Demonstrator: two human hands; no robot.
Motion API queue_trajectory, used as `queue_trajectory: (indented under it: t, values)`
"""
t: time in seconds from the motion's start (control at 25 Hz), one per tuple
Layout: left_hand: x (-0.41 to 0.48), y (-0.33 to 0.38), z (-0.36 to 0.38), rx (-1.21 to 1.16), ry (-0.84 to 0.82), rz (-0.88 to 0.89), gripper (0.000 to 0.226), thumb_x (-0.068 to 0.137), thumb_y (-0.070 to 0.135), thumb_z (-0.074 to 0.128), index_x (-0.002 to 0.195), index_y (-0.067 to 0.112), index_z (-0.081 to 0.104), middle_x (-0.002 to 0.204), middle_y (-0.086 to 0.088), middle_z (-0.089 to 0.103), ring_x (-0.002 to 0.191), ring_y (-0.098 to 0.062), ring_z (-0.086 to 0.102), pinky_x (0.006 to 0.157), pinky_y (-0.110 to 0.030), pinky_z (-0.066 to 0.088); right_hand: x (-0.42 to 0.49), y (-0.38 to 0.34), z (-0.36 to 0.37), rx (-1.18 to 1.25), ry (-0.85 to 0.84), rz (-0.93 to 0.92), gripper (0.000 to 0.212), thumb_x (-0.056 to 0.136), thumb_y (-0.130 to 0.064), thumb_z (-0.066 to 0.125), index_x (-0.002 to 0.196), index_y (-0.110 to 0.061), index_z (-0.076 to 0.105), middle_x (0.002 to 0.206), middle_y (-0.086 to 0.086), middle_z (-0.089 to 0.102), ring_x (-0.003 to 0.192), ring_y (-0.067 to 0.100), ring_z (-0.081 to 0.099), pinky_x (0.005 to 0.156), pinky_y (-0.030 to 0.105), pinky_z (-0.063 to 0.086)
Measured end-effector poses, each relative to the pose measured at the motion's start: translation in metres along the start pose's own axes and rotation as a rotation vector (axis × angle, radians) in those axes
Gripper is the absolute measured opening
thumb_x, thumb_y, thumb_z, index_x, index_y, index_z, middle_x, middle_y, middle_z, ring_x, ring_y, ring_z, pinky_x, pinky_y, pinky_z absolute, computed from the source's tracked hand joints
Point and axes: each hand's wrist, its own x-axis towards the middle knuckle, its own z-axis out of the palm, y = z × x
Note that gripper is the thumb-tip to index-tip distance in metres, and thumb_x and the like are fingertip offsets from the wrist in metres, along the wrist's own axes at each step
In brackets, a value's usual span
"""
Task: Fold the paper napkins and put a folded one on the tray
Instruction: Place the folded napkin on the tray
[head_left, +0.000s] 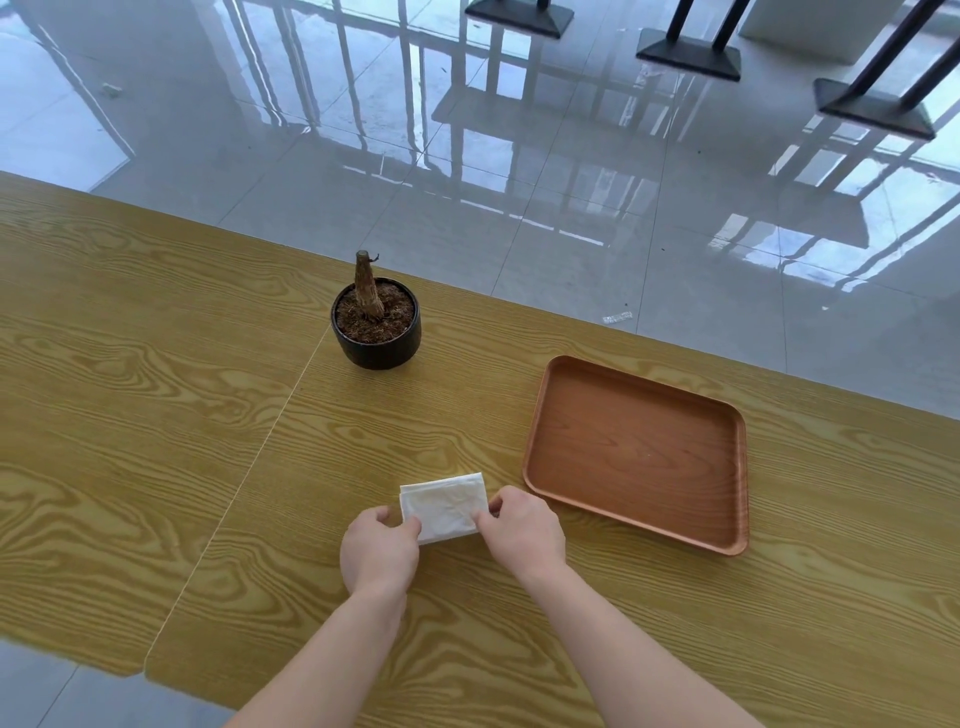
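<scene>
A white paper napkin (444, 503), folded into a small rectangle, lies on the wooden table just in front of me. My left hand (379, 551) pinches its near left corner. My right hand (522, 530) pinches its near right edge. A brown wooden tray (550, 415) with a low rim sits to the right of the napkin, slightly farther away, with nothing on it. The napkin's near edge is partly covered by my fingers.
A black pot (376, 343) with soil and a cut brown stem stands behind the napkin, near the table's far edge. The yellow wood-grain table (156, 415) has a seam running diagonally left of my hands. Beyond it are glossy floor tiles and dark table bases (688, 54).
</scene>
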Motion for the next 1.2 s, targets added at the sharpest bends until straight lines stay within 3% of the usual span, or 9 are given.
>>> queue_trajectory:
  t: [0.08,0.2,0.28,0.48,0.64,0.84,1.0,1.2]
  values:
    - [-0.001,-0.001,0.001,0.025,-0.024,-0.003,0.045,0.083,0.029,0.072,0.123,0.011,0.065,0.119,-0.007,0.069,0.109,-0.026,0.063,0.092,-0.039,0.050,-0.001,0.003,0.000,0.031,0.020,0.020,0.030,0.091,-0.049,0.058,0.097,-0.021,0.068,0.095,-0.003,0.070,0.090,0.019,0.065,0.073,0.035,0.054]
    - [-0.003,0.004,0.004,0.022,-0.065,-0.005,0.017,0.080,0.027,0.072,0.092,0.014,0.074,0.085,-0.001,0.072,0.082,-0.022,0.067,0.077,-0.039,0.055,0.000,0.001,0.001,0.074,0.010,0.074,0.028,0.087,-0.051,0.063,0.092,-0.024,0.068,0.092,-0.006,0.069,0.087,0.018,0.065,0.068,0.032,0.049]
    - [-0.001,0.008,0.004,-0.022,-0.077,-0.034,0.013,0.079,0.025,0.074,0.085,0.013,0.074,0.077,-0.001,0.071,0.075,-0.021,0.066,0.075,-0.039,0.056,0.001,-0.001,0.000,0.075,-0.001,0.108,0.024,0.085,-0.050,0.065,0.089,-0.026,0.066,0.089,-0.009,0.068,0.083,0.016,0.062,0.065,0.031,0.044]
    - [0.007,0.010,0.004,-0.145,-0.148,-0.134,0.023,0.079,0.019,0.078,0.097,0.007,0.068,0.094,-0.010,0.071,0.090,-0.030,0.067,0.081,-0.040,0.053,0.003,-0.002,0.002,0.076,-0.002,0.139,0.022,0.086,-0.051,0.066,0.086,-0.029,0.063,0.087,-0.012,0.064,0.080,0.015,0.059,0.063,0.030,0.041]
    - [0.000,0.008,0.002,-0.105,-0.111,-0.031,0.015,0.080,0.017,0.074,0.090,0.016,0.063,0.089,-0.001,0.068,0.078,-0.014,0.062,0.064,-0.032,0.047,0.003,-0.003,0.002,0.084,-0.005,0.143,0.023,0.085,-0.052,0.066,0.086,-0.029,0.063,0.083,-0.013,0.062,0.078,0.014,0.058,0.058,0.029,0.037]
    - [-0.004,0.007,0.001,-0.221,-0.183,0.081,0.013,0.082,0.014,0.072,0.091,0.019,0.064,0.091,-0.003,0.071,0.084,-0.021,0.069,0.082,-0.046,0.059,0.002,0.003,0.001,0.145,-0.046,0.105,0.022,0.087,-0.047,0.067,0.087,-0.025,0.063,0.088,-0.008,0.065,0.084,0.016,0.061,0.065,0.031,0.042]
    - [-0.002,0.007,-0.002,-0.357,-0.231,0.109,0.011,0.084,0.008,0.070,0.092,0.014,0.064,0.095,-0.012,0.071,0.086,-0.026,0.070,0.073,-0.041,0.062,-0.006,0.011,-0.001,0.402,-0.063,0.073,0.019,0.089,-0.035,0.070,0.085,-0.018,0.062,0.086,-0.003,0.068,0.080,0.016,0.062,0.075,0.040,0.054]
    - [-0.004,0.019,-0.004,-0.518,-0.346,0.041,0.011,0.090,0.003,0.062,0.100,0.006,0.060,0.101,-0.016,0.067,0.088,-0.032,0.071,0.064,-0.036,0.061,-0.022,0.021,-0.010,1.037,-0.182,0.134,0.016,0.091,-0.014,0.071,0.088,-0.008,0.057,0.088,0.013,0.070,0.073,0.025,0.074,0.059,0.039,0.059]
